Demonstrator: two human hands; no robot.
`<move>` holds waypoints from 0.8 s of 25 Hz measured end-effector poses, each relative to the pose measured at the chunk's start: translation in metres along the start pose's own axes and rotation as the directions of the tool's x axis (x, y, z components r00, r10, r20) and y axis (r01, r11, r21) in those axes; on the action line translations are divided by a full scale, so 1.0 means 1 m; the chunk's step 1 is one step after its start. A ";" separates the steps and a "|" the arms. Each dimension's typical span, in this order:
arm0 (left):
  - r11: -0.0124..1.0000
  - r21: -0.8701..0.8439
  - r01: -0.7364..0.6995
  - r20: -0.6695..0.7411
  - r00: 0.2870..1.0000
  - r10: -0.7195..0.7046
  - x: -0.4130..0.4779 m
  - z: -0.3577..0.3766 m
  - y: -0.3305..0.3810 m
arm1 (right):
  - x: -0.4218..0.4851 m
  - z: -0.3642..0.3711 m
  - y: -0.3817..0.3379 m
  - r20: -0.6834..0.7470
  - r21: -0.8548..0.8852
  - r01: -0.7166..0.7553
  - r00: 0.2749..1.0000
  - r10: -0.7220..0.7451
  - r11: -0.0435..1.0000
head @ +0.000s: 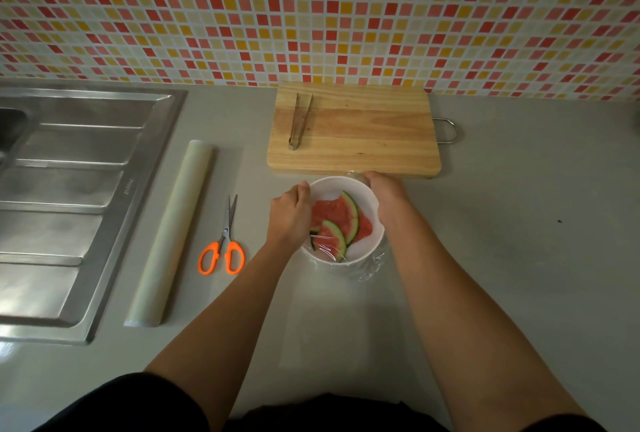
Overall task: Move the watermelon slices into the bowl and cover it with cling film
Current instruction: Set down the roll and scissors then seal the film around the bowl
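A white bowl [367, 251] stands on the grey counter just in front of the cutting board. Inside lie watermelon slices [337, 220], red with green rind. Clear cling film [372, 267] stretches over the bowl and bunches down its near right side. My left hand [291, 215] is curled against the bowl's left rim, pressing the film there. My right hand [384, 194] curls over the far right rim, holding film against it. The fingertips of both hands are hidden behind the bowl's edge.
A cling film roll [169, 234] lies left of the bowl, beside orange-handled scissors [223, 244]. Behind the bowl, a wooden cutting board [356, 130] carries metal tongs [299, 119]. A steel sink drainer [65, 196] fills the left. A tiled wall runs along the back.
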State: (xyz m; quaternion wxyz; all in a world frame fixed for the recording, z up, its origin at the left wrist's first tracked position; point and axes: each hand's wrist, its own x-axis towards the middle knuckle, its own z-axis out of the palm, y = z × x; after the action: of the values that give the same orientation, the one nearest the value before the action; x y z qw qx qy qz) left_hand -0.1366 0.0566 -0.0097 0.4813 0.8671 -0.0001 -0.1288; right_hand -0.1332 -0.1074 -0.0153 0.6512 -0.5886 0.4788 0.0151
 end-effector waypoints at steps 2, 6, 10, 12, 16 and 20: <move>1.000 -0.006 0.007 -0.001 1.000 -0.007 0.001 -0.001 -0.001 | -0.001 -0.003 -0.003 0.004 -0.006 -0.041 0.999 0.041 0.999; 1.000 -0.002 0.003 -0.008 1.000 -0.003 0.001 0.000 0.000 | -0.011 -0.017 -0.005 -0.271 -0.351 0.182 0.919 -0.286 0.919; 1.000 0.005 0.002 -0.013 1.000 -0.002 0.001 -0.001 0.002 | -0.028 -0.022 -0.017 0.351 -0.525 0.835 0.388 -0.852 0.164; 1.000 0.010 0.001 -0.016 1.000 -0.001 0.001 -0.001 0.004 | -0.029 -0.017 -0.016 0.666 -0.486 0.870 0.308 -0.680 -0.082; 1.000 -0.030 -0.001 -0.028 1.000 0.001 -0.002 -0.002 0.006 | -0.027 -0.010 -0.003 0.744 -0.480 0.862 0.299 -0.597 -0.166; 1.000 -0.028 -0.011 -0.043 0.999 0.010 -0.002 0.000 0.004 | -0.024 -0.010 -0.001 0.700 -0.533 0.839 0.366 -0.613 -0.108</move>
State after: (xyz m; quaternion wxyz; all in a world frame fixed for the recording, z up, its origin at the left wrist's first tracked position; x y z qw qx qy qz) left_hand -0.1385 0.0546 -0.0061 0.4942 0.8626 0.0074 -0.1076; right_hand -0.1518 -0.1022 0.0020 0.1969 -0.9753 -0.0906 -0.0434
